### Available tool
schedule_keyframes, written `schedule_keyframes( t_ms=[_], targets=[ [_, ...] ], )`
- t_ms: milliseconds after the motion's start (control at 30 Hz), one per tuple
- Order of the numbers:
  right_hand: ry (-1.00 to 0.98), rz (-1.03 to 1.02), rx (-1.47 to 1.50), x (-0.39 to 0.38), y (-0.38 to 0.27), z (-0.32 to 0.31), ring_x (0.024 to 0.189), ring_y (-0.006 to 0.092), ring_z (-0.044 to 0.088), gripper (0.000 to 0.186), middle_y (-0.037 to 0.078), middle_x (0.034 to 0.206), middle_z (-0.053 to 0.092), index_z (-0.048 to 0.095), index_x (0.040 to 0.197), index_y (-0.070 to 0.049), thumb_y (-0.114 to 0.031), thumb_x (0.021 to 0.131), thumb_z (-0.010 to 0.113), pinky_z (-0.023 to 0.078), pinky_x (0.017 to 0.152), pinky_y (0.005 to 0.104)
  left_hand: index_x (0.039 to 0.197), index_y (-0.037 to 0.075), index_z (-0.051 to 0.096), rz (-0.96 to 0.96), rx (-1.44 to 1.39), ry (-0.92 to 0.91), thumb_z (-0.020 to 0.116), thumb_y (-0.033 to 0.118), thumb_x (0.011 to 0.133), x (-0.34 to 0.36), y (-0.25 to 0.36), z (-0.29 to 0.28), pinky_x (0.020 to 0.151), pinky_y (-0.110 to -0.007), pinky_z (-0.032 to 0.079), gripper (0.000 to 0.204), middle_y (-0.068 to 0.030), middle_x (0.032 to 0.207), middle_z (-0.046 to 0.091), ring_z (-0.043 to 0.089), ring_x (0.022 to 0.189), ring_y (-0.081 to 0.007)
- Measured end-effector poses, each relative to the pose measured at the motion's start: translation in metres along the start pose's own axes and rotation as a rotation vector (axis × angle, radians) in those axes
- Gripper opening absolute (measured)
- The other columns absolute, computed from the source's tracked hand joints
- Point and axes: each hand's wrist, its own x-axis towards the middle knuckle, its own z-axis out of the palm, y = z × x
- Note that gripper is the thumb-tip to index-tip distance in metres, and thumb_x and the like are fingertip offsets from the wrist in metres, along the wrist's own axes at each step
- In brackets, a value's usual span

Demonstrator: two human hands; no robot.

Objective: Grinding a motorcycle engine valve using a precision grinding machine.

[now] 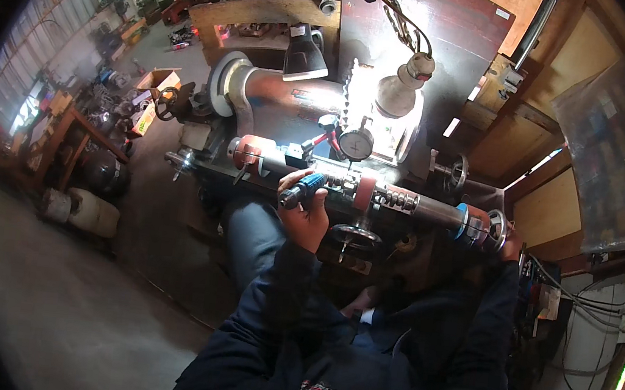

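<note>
At the upper left of the frame, an open tan cardboard box (pixel 163 77) is standing on the floor; its contents I am not making out. At centre, I am seeing the left hand (pixel 305 221) rising on a forearm from below, its fingers closing around a blue-and-black cylindrical hand tool (pixel 304 190). The tool's long axis is slanting, dark end pointing lower left, blue end upper right, in front of a long horizontal steel bar (pixel 439 211). At right of centre, the right hand (pixel 511 245) is reaching beside a silver spoked handwheel (pixel 497 230); its grip I cannot tell.
</note>
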Motion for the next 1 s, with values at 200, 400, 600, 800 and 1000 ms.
schedule_keyframes(
  t_ms=[200, 400, 600, 800, 1000],
  targets=[
    [0.004, 0.047, -0.249, 0.004, -0.007, 0.002, 0.081, 0.013, 0.062, 0.022, 0.002, 0.09, 0.068, 0.069, 0.105, -0.005, -0.021, 0.098, 0.055, 0.049, 0.07, 0.0303, 0.114, -0.001, 0.055, 0.016, 0.006, 0.019, 0.072, 0.032, 0.091, 0.002, 0.001, -0.001, 0.09, -0.033, 0.05, 0.044, -0.0095, 0.11, 0.058, 0.06, 0.103, -0.0197],
    [-0.201, 0.272, 0.575, -0.028, -0.089, 0.026, 0.082, 0.0125, 0.062, 0.033, 0.001, 0.09, 0.068, 0.065, 0.112, -0.001, -0.03, 0.098, 0.059, 0.05, 0.076, 0.0291, 0.109, 0.001, 0.059, -0.017, 0.104, -0.11, 0.073, 0.03, 0.09, 0.001, 0.004, 0.004, 0.086, -0.032, 0.05, 0.038, -0.0087, 0.104, 0.062, 0.063, 0.096, -0.0195],
    [0.066, -0.023, 0.192, -0.039, -0.098, 0.045, 0.104, 0.0135, 0.057, 0.044, 0.005, 0.11, 0.063, 0.06, 0.124, 0.002, -0.026, 0.09, 0.068, 0.042, 0.096, 0.027, 0.11, 0.003, 0.059, 0.019, 0.176, -0.202, 0.075, 0.02, 0.085, -0.001, 0.007, 0.013, 0.082, -0.038, 0.051, 0.034, -0.0148, 0.101, 0.064, 0.065, 0.093, -0.0316],
    [0.08, -0.087, 0.187, -0.04, -0.086, 0.04, 0.108, 0.015, 0.055, 0.049, 0.007, 0.119, 0.059, 0.057, 0.127, 0.001, -0.026, 0.089, 0.069, 0.041, 0.098, 0.0297, 0.109, 0.003, 0.059, 0.036, 0.243, -0.239, 0.076, 0.02, 0.085, -0.001, 0.009, 0.018, 0.082, -0.04, 0.051, 0.034, -0.015, 0.101, 0.064, 0.065, 0.093, -0.033],
    [0.071, -0.104, 0.216, -0.04, -0.087, 0.042, 0.107, 0.0137, 0.055, 0.043, 0.006, 0.119, 0.059, 0.058, 0.128, 0.001, -0.021, 0.091, 0.067, 0.042, 0.096, 0.0273, 0.106, 0.0, 0.06, 0.071, 0.373, -0.183, 0.078, 0.018, 0.083, -0.001, 0.015, 0.018, 0.083, -0.037, 0.051, 0.034, -0.0154, 0.103, 0.065, 0.065, 0.095, -0.0316]
  ],
)
